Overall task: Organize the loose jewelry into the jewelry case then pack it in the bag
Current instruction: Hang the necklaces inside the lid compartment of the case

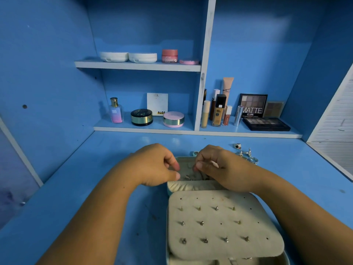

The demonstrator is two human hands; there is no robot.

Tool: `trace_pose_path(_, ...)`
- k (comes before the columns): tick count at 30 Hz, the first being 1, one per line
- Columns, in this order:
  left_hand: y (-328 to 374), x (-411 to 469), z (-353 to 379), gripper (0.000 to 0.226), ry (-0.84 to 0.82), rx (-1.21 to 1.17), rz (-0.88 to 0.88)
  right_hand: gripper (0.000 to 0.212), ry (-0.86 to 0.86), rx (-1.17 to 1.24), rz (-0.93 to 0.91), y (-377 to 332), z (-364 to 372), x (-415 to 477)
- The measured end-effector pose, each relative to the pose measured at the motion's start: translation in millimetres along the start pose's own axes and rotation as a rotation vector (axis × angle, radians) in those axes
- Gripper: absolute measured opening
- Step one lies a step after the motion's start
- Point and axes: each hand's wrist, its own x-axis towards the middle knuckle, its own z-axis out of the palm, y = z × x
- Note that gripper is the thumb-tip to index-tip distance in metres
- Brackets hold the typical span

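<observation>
The jewelry case point(191, 186) lies open on the blue worktop point(95, 188), at the middle of the front edge and a little toward the right. Its near half carries a cream earring panel point(223, 251) with rows of small metal studs point(202, 223) pushed into it. The far half is a cream-lined compartment where a few small metal pieces point(188, 177) lie.

Both hands are over this far compartment. The left hand point(152, 165) comes in from the left with fingers curled and thumb close to the fingertips. The right hand point(223, 167) faces it from the right, fingers also curled and thumb forward. The fingertips nearly meet above the compartment, but whether either hand pinches anything cannot be told.

Just beyond the right hand, toward the back right of the worktop, lies a cluster of loose silver rings point(246, 153).

Along the back edge runs a low shelf point(145, 129). It holds a perfume bottle point(116, 110), a dark round compact point(141, 117) and a pink compact point(173, 119). Right of the divider stand a foundation bottle point(219, 109) and an eyeshadow palette point(266, 123). An upper shelf point(137, 66) carries a pink jar point(169, 55).
</observation>
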Motion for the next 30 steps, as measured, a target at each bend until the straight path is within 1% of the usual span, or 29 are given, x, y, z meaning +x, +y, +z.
trace_pose_path(2,1,-1,0,0.015,-0.040,0.028,0.008,0.013,0.029,-0.083,-0.051,2,1,-1)
trace_pose_path(5,3,-2,0,0.024,-0.078,0.052,0.015,0.014,0.060,-0.072,-0.064,0,0,0)
trace_pose_path(8,3,-1,1,0.024,-0.102,0.059,0.032,0.016,0.068,0.021,-0.029,-4,-1,0)
trace_pose_path(12,3,0,2,0.019,-0.114,0.043,0.052,0.012,0.047,0.218,0.032,-4,2,-1)
trace_pose_path(13,3,1,2,0.018,-0.118,0.033,0.058,0.010,0.055,0.235,0.043,-3,3,-1)
trace_pose_path(14,2,1,2,0.017,-0.120,0.024,0.062,0.009,0.072,0.215,0.047,-2,4,0)
trace_pose_path(16,0,2,3,0.015,-0.119,-0.002,0.065,0.006,0.115,0.059,0.034,4,7,2)
trace_pose_path(18,-1,3,3,0.012,-0.119,-0.024,0.067,0.010,0.146,-0.077,0.034,7,8,3)
trace_pose_path(20,-3,4,2,0.010,-0.121,-0.041,0.070,0.014,0.162,-0.086,0.070,6,6,4)
trace_pose_path(22,-3,4,2,0.009,-0.125,-0.051,0.072,0.015,0.135,-0.070,0.074,3,5,3)
trace_pose_path(26,-3,4,2,0.006,-0.131,-0.045,0.080,0.020,-0.034,-0.120,0.015,-3,8,-1)
trace_pose_path(28,-3,4,2,0.006,-0.129,-0.039,0.081,0.018,-0.075,-0.144,0.015,-6,8,-2)
trace_pose_path(30,-3,4,2,0.006,-0.127,-0.034,0.083,0.014,-0.091,-0.117,0.020,-7,7,-2)
